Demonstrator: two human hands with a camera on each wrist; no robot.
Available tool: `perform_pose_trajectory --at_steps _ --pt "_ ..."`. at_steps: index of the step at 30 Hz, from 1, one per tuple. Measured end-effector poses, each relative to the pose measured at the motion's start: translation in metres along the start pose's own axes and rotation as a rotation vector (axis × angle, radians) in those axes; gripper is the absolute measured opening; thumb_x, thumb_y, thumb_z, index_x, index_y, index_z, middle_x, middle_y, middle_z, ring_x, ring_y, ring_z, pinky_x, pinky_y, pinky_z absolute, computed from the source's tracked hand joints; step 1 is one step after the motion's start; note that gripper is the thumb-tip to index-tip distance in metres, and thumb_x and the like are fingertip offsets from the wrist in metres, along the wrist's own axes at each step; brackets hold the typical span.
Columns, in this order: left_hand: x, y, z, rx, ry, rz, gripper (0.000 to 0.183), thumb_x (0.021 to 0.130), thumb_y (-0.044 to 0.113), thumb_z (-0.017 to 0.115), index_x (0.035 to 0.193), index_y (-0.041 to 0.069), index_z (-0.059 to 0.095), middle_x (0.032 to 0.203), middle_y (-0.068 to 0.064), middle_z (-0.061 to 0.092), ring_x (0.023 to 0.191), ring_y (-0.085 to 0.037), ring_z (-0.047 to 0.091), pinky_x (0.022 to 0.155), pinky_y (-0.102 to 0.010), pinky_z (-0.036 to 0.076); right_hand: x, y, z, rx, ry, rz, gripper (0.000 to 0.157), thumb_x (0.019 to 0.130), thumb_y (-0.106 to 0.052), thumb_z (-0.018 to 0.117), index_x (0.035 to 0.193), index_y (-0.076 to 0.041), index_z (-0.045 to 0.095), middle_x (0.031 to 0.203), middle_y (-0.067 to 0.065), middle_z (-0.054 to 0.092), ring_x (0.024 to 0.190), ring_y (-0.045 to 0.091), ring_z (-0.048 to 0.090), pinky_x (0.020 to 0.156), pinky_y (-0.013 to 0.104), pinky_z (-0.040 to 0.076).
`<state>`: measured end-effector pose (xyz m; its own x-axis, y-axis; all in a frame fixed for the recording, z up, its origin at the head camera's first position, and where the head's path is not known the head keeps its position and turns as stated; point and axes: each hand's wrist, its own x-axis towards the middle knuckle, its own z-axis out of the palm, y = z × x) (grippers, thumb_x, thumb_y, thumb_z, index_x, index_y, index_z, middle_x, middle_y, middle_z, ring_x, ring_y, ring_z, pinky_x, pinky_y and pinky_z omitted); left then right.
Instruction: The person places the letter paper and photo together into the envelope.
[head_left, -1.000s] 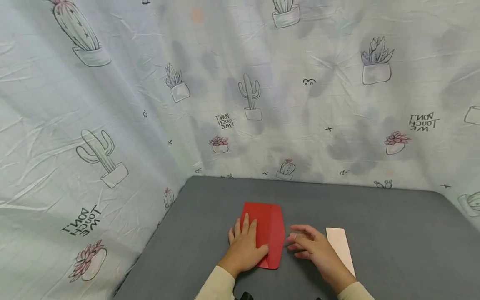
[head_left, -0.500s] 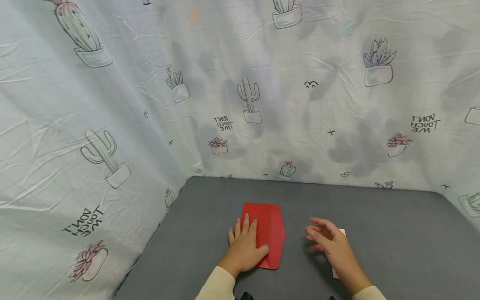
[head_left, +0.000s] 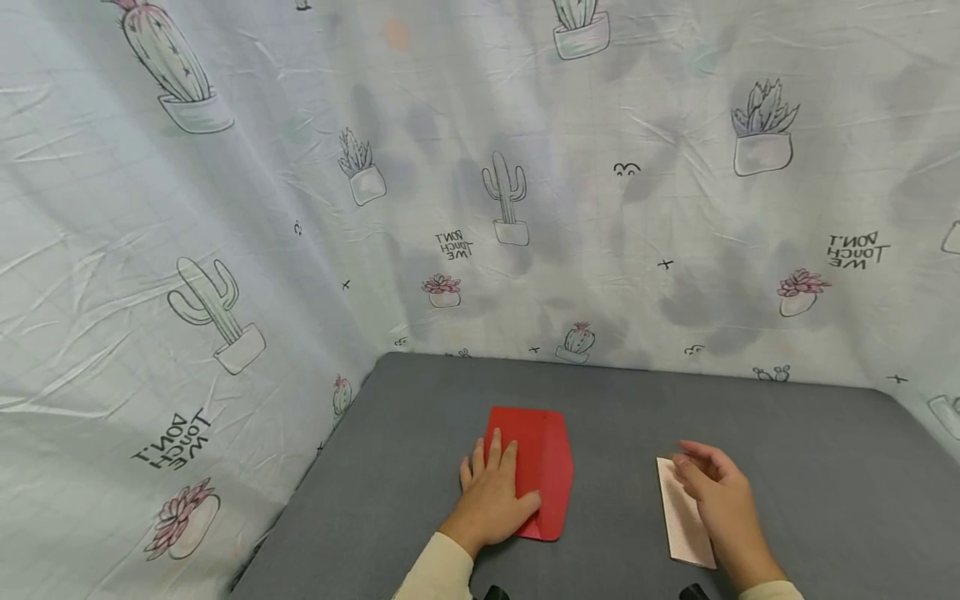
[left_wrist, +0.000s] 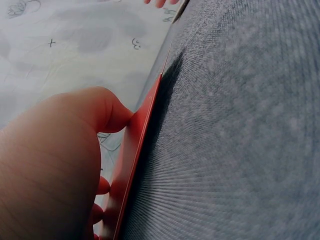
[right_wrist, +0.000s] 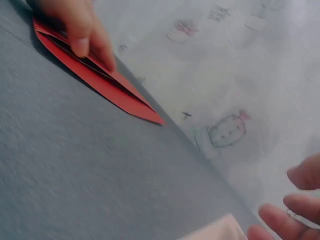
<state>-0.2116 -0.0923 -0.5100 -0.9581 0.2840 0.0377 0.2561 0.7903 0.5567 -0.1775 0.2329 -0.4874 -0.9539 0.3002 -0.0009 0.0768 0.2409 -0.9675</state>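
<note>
A red paper envelope (head_left: 553, 475) lies on the grey table, its flap unfolded toward the right. My left hand (head_left: 491, 502) rests on it with spread, straight fingers, the thumb near the flap fold. Seen from the right wrist, the envelope's pocket mouth (right_wrist: 107, 82) gapes a little below the left thumb (right_wrist: 80, 46). To the right lies a pale pink, narrow strip like folded paper or card (head_left: 684, 521). My right hand (head_left: 722, 504) is over its right edge, fingers loosely bent and apart in the right wrist view, gripping nothing.
The grey table (head_left: 600, 392) reaches back to a hanging white cloth (head_left: 585, 167) printed with cactus drawings. More of the cloth hangs along the left side. Dark ends of wrist gear (head_left: 693, 592) show at the bottom edge.
My right hand has moved right, away from the envelope, passing over the pale strip to its right edge. The left hand and the envelope stay in place.
</note>
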Motion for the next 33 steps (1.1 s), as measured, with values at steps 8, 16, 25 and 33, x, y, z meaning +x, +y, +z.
perform_pose_trajectory --at_steps 8,16,25,33 --pt "-0.0003 0.0022 -0.0006 -0.002 -0.005 -0.002 0.087 0.093 0.042 0.063 0.166 0.000 0.040 0.177 -0.023 0.019 0.159 -0.053 0.011 0.119 -0.076 0.007 0.0035 0.0061 -0.0064 -0.067 0.183 0.070 0.041 0.111 -0.014 0.059 0.145 0.009 0.057 0.134 0.027 0.064 0.088 -0.003 0.059 0.072 0.014 0.051" --pt "0.0000 0.0035 -0.0010 -0.003 -0.012 -0.013 0.088 0.092 0.043 0.062 0.166 0.001 0.040 0.177 -0.022 0.019 0.159 -0.053 0.011 0.119 -0.076 0.007 0.0045 0.0096 -0.0079 -0.216 0.189 0.066 0.041 0.105 -0.013 0.068 0.136 0.013 0.062 0.116 0.027 0.070 0.087 0.024 0.067 0.063 0.024 0.051" --pt "0.0003 0.0042 -0.0019 -0.020 -0.012 -0.020 0.088 0.093 0.042 0.062 0.167 0.002 0.039 0.177 -0.022 0.018 0.159 -0.053 0.011 0.120 -0.076 0.006 0.0036 0.0062 -0.0077 -0.310 0.105 0.056 0.041 0.098 -0.007 0.073 0.131 0.015 0.064 0.104 0.022 0.068 0.093 0.035 0.064 0.065 0.032 0.049" --pt "0.0024 0.0025 -0.0008 -0.018 -0.016 -0.029 0.088 0.093 0.043 0.061 0.168 0.002 0.038 0.178 -0.021 0.017 0.160 -0.052 0.010 0.120 -0.076 0.005 0.0030 0.0042 -0.0039 -0.201 0.160 0.074 0.032 0.105 -0.016 0.073 0.128 0.006 0.071 0.118 0.021 0.071 0.096 0.023 0.062 0.067 0.024 0.049"
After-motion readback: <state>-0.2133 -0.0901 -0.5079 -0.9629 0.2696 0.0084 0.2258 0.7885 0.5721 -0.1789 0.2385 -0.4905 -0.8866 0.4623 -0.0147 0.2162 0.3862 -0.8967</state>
